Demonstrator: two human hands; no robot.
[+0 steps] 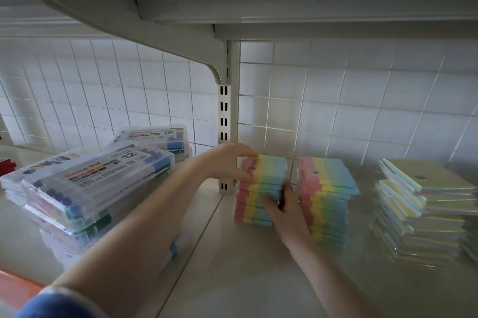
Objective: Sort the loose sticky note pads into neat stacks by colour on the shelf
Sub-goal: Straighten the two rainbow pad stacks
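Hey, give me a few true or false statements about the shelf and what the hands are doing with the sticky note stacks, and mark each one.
1. Both hands are on the same stack of sticky note pads. True: the left hand and right hand hold the left striped stack.
2. That stack stands alone on the shelf. False: a second striped stack stands just to its right.
3. The marker cases lie left of the upright post. True.
4. The yellow-topped pads at far right form a neat, squared stack. False: they are fanned and skewed.
5. The right hand holds a marker. False: its fingers press the stack's side.
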